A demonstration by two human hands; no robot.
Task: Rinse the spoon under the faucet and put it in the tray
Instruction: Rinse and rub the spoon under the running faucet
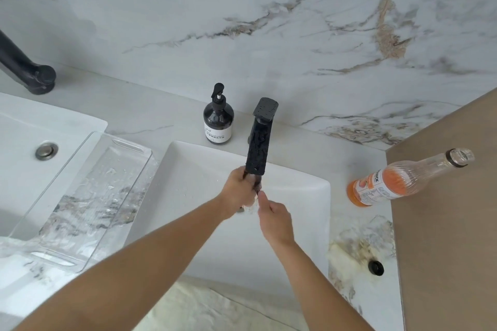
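Black faucet [259,140] is hanging over the white sink [295,196]. Both hands, left hand [238,192] and right hand [274,219], are curling under it, maybe gripping something; I cannot tell. Clear tray [80,196] is sitting well left.

Orange bottle [390,185] label: partly readable, letters "UICK", sideways.
Soap bottle [218,121] label: white, print too small to read.

Two bare forearms, sleeveless as far as the lower edge of the view; no watch, bracelet or ring to be seen; left hand [238,189] and right hand [274,219] ungloved; fingernails short and unpainted where visible.
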